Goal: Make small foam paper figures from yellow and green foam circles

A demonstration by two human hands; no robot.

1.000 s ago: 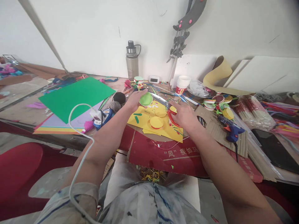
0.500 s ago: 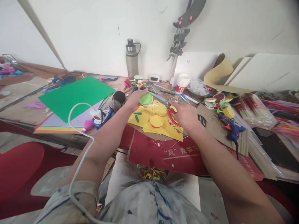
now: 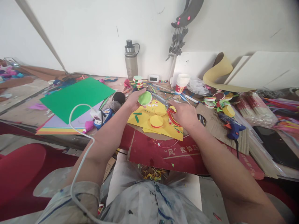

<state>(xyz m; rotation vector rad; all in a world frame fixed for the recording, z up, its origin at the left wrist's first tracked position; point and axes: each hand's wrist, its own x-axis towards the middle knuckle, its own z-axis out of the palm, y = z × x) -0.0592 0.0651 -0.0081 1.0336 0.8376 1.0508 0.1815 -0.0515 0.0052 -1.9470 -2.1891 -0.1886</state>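
Observation:
In my left hand (image 3: pixel 135 100) is a small round piece with a light green face (image 3: pixel 144 98), its face tilted toward me. My right hand (image 3: pixel 184 114) grips scissors (image 3: pixel 170 116) with red-orange handles, their blades pointing left toward the green piece. Whether the blades touch it I cannot tell. Beneath both hands lie yellow paper sheets (image 3: pixel 140 123) strewn with green, white and red scraps. A yellow-topped disc (image 3: pixel 156 121) rests on them, with another yellow circle (image 3: pixel 160 111) just behind.
A grey bottle (image 3: pixel 131 60) and stacked paper cups (image 3: pixel 182 82) stand at the back. Green paper (image 3: pixel 78 98) lies left, beside a white cable (image 3: pixel 74 174) crossing my left arm. To the right are a blue glue gun (image 3: pixel 234 129) and a black phone (image 3: pixel 277 146). Red cardboard (image 3: pixel 149 152) borders the front.
My left hand has tilted the green piece so its face turns more toward me, shifting it slightly left. The right hand keeps the scissors in nearly the same place.

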